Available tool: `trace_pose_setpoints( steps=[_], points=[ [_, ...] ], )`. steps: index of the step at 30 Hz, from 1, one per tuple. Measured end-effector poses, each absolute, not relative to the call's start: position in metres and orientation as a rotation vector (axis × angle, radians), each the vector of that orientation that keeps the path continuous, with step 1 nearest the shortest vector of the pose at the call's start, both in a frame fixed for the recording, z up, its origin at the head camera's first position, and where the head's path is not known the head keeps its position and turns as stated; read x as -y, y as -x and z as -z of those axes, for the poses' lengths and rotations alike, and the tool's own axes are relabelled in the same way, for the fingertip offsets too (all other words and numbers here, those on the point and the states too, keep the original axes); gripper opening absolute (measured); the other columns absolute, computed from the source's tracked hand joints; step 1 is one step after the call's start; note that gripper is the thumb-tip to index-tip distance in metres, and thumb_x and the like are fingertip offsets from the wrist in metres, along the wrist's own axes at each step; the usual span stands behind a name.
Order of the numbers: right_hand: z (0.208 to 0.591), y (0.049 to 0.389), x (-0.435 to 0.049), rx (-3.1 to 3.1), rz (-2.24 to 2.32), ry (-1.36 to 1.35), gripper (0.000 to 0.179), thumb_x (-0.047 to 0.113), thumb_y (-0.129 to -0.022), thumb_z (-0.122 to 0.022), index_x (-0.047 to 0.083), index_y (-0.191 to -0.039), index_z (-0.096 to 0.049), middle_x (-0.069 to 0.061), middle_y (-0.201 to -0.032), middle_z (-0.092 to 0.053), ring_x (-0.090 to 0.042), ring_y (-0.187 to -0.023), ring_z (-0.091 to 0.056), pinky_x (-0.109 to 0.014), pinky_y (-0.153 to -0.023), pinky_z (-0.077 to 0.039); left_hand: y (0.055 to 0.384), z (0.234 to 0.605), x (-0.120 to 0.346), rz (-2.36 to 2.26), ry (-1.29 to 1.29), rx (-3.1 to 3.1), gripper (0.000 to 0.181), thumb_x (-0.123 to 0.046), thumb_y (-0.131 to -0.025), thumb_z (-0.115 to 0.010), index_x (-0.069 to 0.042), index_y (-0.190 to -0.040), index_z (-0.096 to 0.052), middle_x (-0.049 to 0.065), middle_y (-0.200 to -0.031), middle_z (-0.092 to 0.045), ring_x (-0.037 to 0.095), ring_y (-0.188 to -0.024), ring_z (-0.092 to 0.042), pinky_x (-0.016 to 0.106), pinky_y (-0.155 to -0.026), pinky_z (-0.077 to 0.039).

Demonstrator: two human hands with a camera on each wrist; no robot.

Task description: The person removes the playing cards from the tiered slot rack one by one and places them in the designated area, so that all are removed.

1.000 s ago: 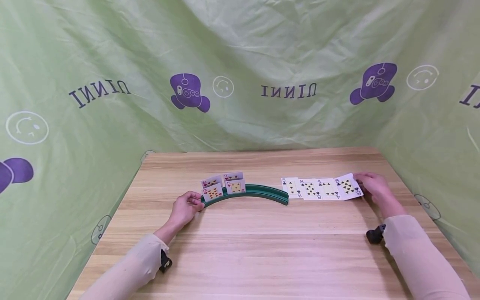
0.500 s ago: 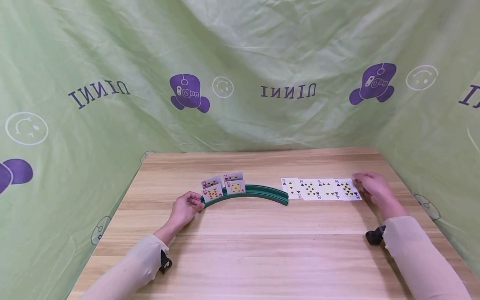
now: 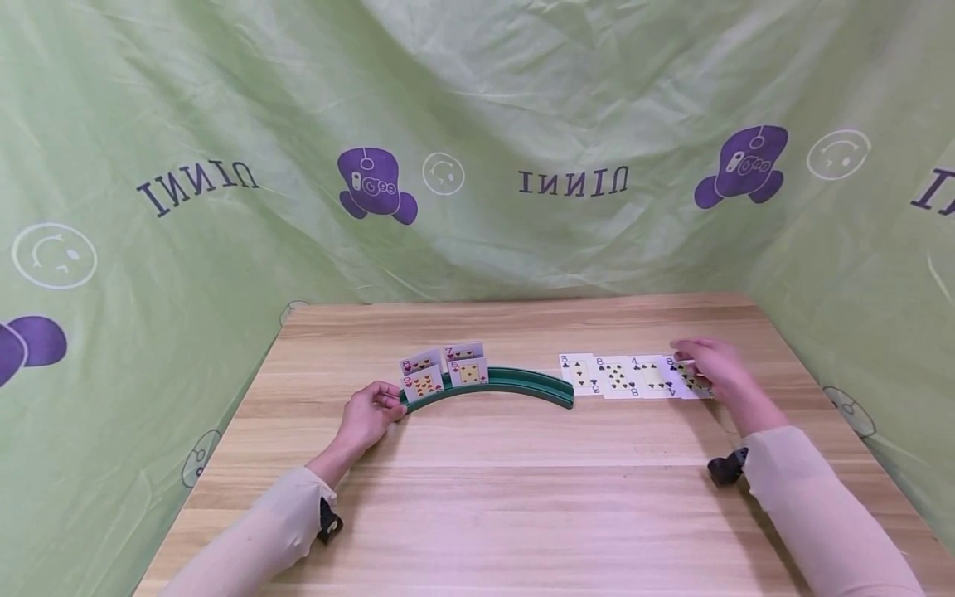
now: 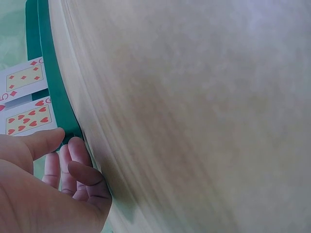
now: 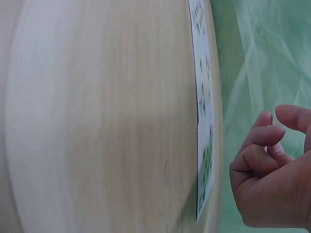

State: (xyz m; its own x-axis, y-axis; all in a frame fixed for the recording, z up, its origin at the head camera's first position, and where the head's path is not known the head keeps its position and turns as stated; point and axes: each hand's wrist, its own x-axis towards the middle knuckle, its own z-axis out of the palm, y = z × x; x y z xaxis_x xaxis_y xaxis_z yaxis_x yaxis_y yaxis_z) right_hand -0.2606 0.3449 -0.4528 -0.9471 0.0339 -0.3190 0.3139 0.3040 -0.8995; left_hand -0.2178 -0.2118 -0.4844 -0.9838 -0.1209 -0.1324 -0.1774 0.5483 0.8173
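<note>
Wood-grain surface [image 3: 477, 489] filling the lower view, its far edge meeting pale green cloth [image 3: 477, 75]; the cloth is hanging on three sides, showing purple figures [image 3: 374, 185], smiley faces [image 3: 443, 172] and reversed lettering [image 3: 573, 182]. Curved green rack [image 3: 530, 382] lying toward the far side, carrying four red-suit cards [image 3: 424, 385] upright at its left. Left hand [image 3: 369, 414] pinching that end. Black-suit cards [image 3: 636, 377] lying flat in a row to the right; right hand [image 3: 722, 371] hovering over the last, fingers loosely bending, thumb apart.

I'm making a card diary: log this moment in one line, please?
left hand: pinches green rack end | right hand: empty, over flat cards | racked cards: four
</note>
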Motion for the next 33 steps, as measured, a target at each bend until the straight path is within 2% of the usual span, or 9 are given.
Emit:
trace_pose_setpoints(
  steps=[8, 18, 25, 31, 33],
  points=[
    [0.451, 0.263, -0.326, -2.317, 1.732, -0.231, 0.059, 0.032, -0.104, -0.05, -0.006, -0.147, -0.036, 0.014, -0.093, -0.061, 0.0, -0.069, -0.052, -0.021, -0.06, -0.043, 0.22, 0.484, 0.211, -1.447, 0.263, -2.709, 0.027, -0.002, -0.085, -0.074, -0.004, -0.11, -0.063, 0.009, -0.094, -0.064, 0.018, -0.082, -0.06, 0.022, -0.069, -0.047],
    [0.446, 0.261, -0.298, -2.277, 1.728, -0.184, 0.054, 0.029, -0.104, -0.051, -0.005, -0.143, -0.039, 0.006, -0.1, -0.061, -0.002, -0.071, -0.054, -0.019, -0.06, -0.044, 0.219, 0.483, 0.211, -1.442, 0.259, -2.711, 0.027, -0.002, -0.085, -0.074, -0.003, -0.11, -0.063, 0.009, -0.095, -0.064, 0.017, -0.083, -0.06, 0.022, -0.071, -0.047],
    [0.445, 0.258, -0.278, -2.264, 1.755, -0.156, 0.047, 0.024, -0.103, -0.052, -0.007, -0.138, -0.045, 0.004, -0.096, -0.062, -0.003, -0.069, -0.054, -0.019, -0.057, -0.043, 0.217, 0.484, 0.211, -1.429, 0.268, -2.707, 0.027, -0.002, -0.085, -0.073, -0.004, -0.11, -0.063, 0.01, -0.097, -0.065, 0.019, -0.085, -0.061, 0.021, -0.072, -0.048],
    [0.443, 0.256, -0.258, -2.226, 1.783, -0.112, 0.03, 0.023, -0.102, -0.053, 0.003, -0.125, -0.056, 0.001, -0.097, -0.062, -0.005, -0.069, -0.055, -0.019, -0.057, -0.042, 0.216, 0.486, 0.211, -1.454, 0.265, -2.698, 0.027, 0.0, -0.085, -0.073, -0.003, -0.11, -0.063, 0.01, -0.095, -0.065, 0.017, -0.082, -0.062, 0.02, -0.069, -0.049],
    [0.441, 0.256, -0.252, -2.214, 1.789, -0.097, 0.03, 0.024, -0.102, -0.054, 0.003, -0.124, -0.056, 0.001, -0.098, -0.062, -0.006, -0.07, -0.055, -0.019, -0.057, -0.042, 0.216, 0.486, 0.211, -1.476, 0.244, -2.705, 0.027, 0.001, -0.084, -0.073, -0.001, -0.109, -0.063, 0.011, -0.093, -0.065, 0.016, -0.08, -0.062, 0.019, -0.068, -0.049]
  ],
)
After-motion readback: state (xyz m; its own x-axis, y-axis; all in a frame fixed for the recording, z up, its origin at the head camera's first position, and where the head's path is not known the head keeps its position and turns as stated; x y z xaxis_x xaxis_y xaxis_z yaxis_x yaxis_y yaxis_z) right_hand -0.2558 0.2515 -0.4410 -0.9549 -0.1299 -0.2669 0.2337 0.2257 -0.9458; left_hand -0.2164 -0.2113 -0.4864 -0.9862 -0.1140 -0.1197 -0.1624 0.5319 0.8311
